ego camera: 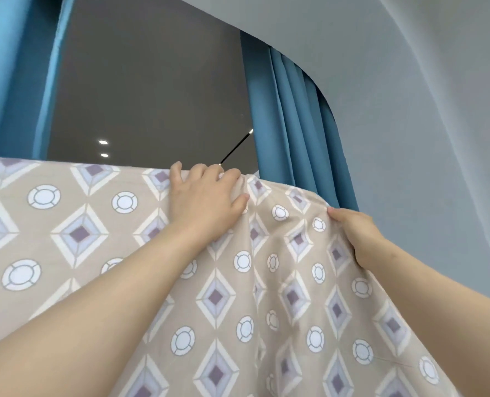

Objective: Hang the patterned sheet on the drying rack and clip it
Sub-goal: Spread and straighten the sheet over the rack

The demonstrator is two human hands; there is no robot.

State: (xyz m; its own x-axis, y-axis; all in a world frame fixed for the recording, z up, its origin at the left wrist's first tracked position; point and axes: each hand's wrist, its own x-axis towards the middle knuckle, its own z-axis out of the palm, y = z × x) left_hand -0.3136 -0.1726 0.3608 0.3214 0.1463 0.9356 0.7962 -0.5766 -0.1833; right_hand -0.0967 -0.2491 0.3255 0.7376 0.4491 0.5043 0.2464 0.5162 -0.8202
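One patterned sheet [94, 224], beige with diamonds and white rings, hung draped over a straight top line running across the left and middle of the view; whatever carried it lay hidden beneath the cloth, so the rack itself could not be made out; from that line the fabric fell toward the camera and sloped down to the right in soft folds. Two bare hands were on it, one at each end of the loose stretch; the left hand [206, 199] sat at the top edge, its fingers [209, 170] curled over the fold and its thumb pressed against the near face, grasping the sheet there; the right hand [358, 236] was lower and to the right, at the sheet's sloping edge, thumb on the front and the other fingers tucked behind the cloth, clenched on that edge. Behind stood two blue curtains, one at the left [14, 81] and one at the right [295, 124], with a dark grey panel [152, 81] between them; on the panel showed two small bright light spots [103, 142], one above the other, and one thin dark rod [235, 150] slanted just above the left hand; a pale grey wall [424, 138] filled the right.
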